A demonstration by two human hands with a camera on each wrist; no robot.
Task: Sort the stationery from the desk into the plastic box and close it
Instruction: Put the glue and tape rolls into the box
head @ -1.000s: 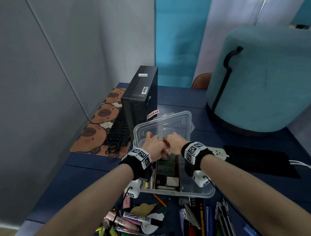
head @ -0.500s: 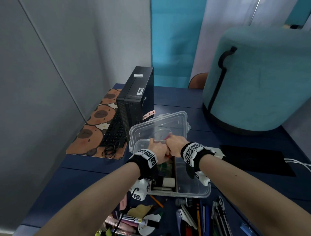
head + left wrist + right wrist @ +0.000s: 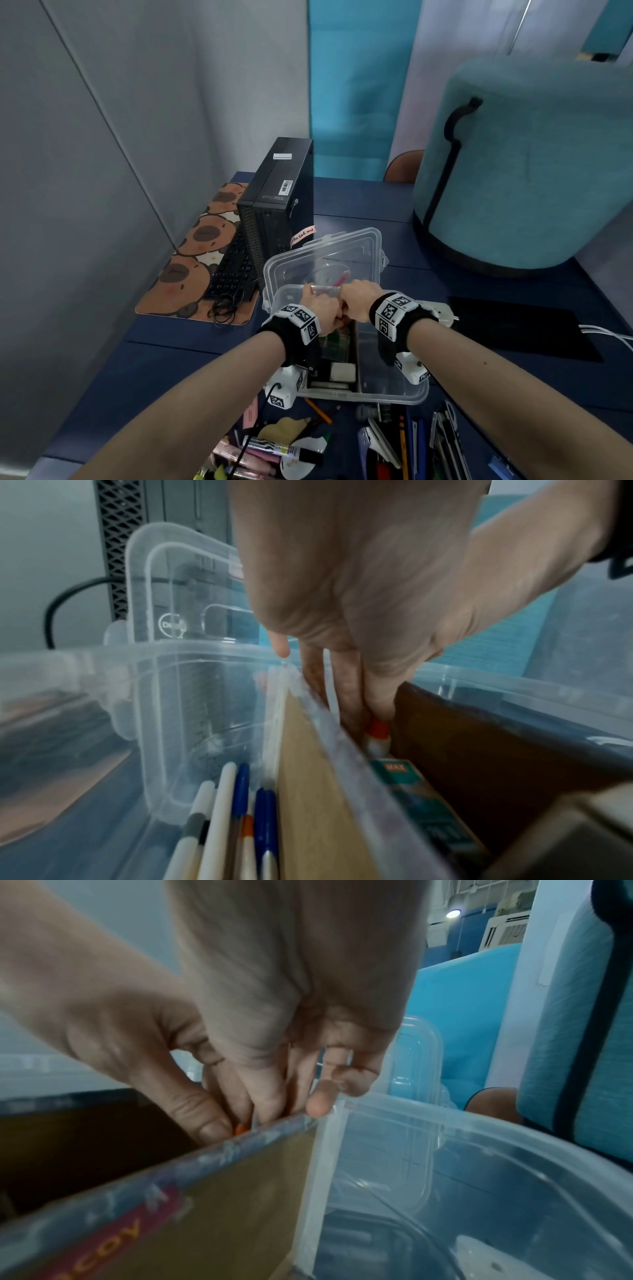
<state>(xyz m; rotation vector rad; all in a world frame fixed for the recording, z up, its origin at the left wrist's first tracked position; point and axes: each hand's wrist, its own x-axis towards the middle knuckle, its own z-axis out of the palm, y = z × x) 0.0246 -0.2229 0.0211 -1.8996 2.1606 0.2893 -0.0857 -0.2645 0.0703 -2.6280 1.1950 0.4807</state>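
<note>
The clear plastic box (image 3: 394, 394) stands open on the blue desk, its lid (image 3: 342, 246) leaning behind it. A brown cardboard insert (image 3: 308, 777) divides it. My left hand (image 3: 322, 308) and right hand (image 3: 359, 301) meet over the far end. Fingers of both reach down into the insert and pinch a white tube with an orange cap (image 3: 377, 731), also seen as the orange cap (image 3: 241, 1128). Several pens (image 3: 236, 804) lie in the left section and a green staples box (image 3: 411, 791) lies in the insert. Loose stationery (image 3: 274, 448) lies in front of the box.
A black computer tower (image 3: 277, 205) and a keyboard (image 3: 233, 270) on a patterned mat stand left of the box. A teal chair (image 3: 531, 171) is at the back right. A white power strip (image 3: 442, 310) and a black pad (image 3: 520, 329) lie to the right.
Both hands stay together over the far end of the box and have sunk slightly into it. The head view has shifted a little.
</note>
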